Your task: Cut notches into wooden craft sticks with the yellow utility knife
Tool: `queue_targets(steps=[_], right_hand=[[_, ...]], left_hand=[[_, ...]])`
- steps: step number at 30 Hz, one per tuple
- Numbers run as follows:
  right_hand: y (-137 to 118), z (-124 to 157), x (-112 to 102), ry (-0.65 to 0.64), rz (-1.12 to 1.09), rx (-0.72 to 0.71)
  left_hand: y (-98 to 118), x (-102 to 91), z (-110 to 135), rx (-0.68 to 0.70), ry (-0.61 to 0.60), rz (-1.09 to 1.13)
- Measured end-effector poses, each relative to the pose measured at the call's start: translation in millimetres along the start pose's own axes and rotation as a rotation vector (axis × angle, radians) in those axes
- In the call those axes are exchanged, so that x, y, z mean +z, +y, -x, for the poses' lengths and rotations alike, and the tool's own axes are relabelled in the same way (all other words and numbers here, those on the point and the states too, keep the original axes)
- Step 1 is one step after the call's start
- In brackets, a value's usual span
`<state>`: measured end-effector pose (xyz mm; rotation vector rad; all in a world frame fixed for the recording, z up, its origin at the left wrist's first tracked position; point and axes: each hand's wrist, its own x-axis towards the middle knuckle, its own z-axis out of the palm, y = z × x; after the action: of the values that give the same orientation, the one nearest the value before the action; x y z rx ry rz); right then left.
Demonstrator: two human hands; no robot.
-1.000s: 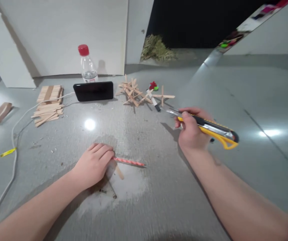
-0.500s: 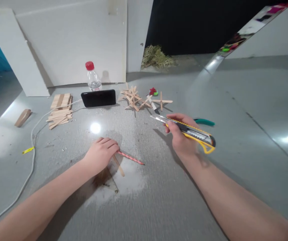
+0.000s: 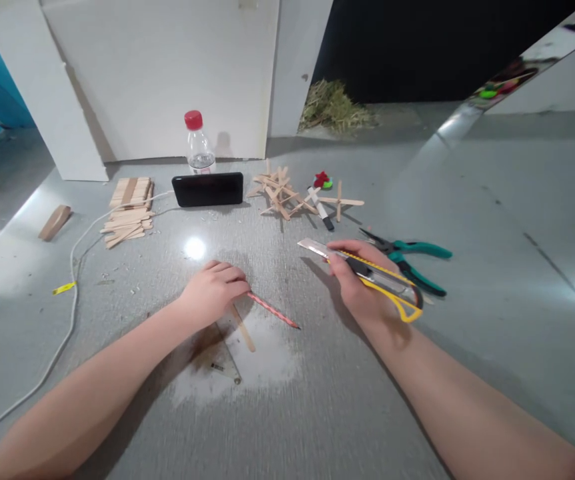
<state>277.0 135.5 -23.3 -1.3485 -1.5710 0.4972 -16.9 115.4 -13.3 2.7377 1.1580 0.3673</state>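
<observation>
Grey surface [image 3: 337,407] is backed by white panels [image 3: 167,80]. Beyond the left hand [image 3: 215,293], to its left, stacked sticks [image 3: 128,223] are left uncrossed. Under that hand, one end each of a single stick [image 3: 244,328] and a pencil [image 3: 275,311] is covered; whether they are gripped cannot be told, and no cut is seen on the stick. Beyond, between both hands, crossed sticks [image 3: 278,193] are already heaped. A yellow cutter [image 3: 385,279] is gripped in the right hand [image 3: 355,277], its blade held apart from the single stick; pliers [image 3: 420,248] are laid just right of that grip.
</observation>
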Motion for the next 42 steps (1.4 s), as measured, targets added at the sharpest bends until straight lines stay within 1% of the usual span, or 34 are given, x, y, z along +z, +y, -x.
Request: queue_targets(steps=[3, 7, 10, 12, 14, 16, 17, 20, 23, 26, 29, 31, 36, 39, 42], right_hand=[[3, -2, 0, 0.026, -0.018, 0.004], [-2, -4, 0, 0.023, -0.041, -0.013], [-4, -6, 1, 0.029, -0.068, -0.029], [-4, -7, 2, 0.033, -0.087, -0.043], [-2, -8, 3, 0.036, -0.105, -0.056], [-1, -9, 3, 0.04, -0.12, -0.069], [-1, -9, 3, 0.044, -0.125, -0.075], [0, -10, 3, 0.046, -0.132, -0.085], [-1, -10, 2, 0.038, -0.131, -0.09], [-2, -9, 2, 0.026, -0.126, -0.1], [-2, -8, 3, 0.019, -0.124, -0.109], [-1, -8, 4, 0.019, -0.128, -0.112], [1, -6, 5, 0.038, -0.13, -0.098], [0, -5, 4, 0.046, -0.109, -0.091], [-6, -3, 4, 0.033, -0.075, -0.094]], left_hand=[[-9, -1.4, 2, -0.063, -0.005, -0.056], [-28, -17.0, 19, -0.221, 0.014, -0.133], [-39, -28.0, 34, -0.301, 0.018, -0.163], [-39, -32.3, 40, -0.328, 0.024, -0.173], [-32, -34.9, 44, -0.339, 0.045, -0.18], [-17, -36.9, 48, -0.314, 0.052, -0.173], [-9, -37.9, 50, -0.275, 0.03, -0.154], [17, -39.7, 62, -0.108, -0.096, -0.053], [32, -39.0, 77, -0.054, -0.134, 0.0], [35, -36.4, 87, -0.076, -0.13, 0.004], [36, -34.9, 85, -0.091, -0.131, 0.003], [37, -34.5, 79, -0.069, -0.141, 0.004], [40, -29.8, 56, 0.045, -0.184, -0.003], [41, -24.2, 47, 0.067, -0.177, -0.029], [42, -19.4, 42, 0.072, -0.165, -0.055]])
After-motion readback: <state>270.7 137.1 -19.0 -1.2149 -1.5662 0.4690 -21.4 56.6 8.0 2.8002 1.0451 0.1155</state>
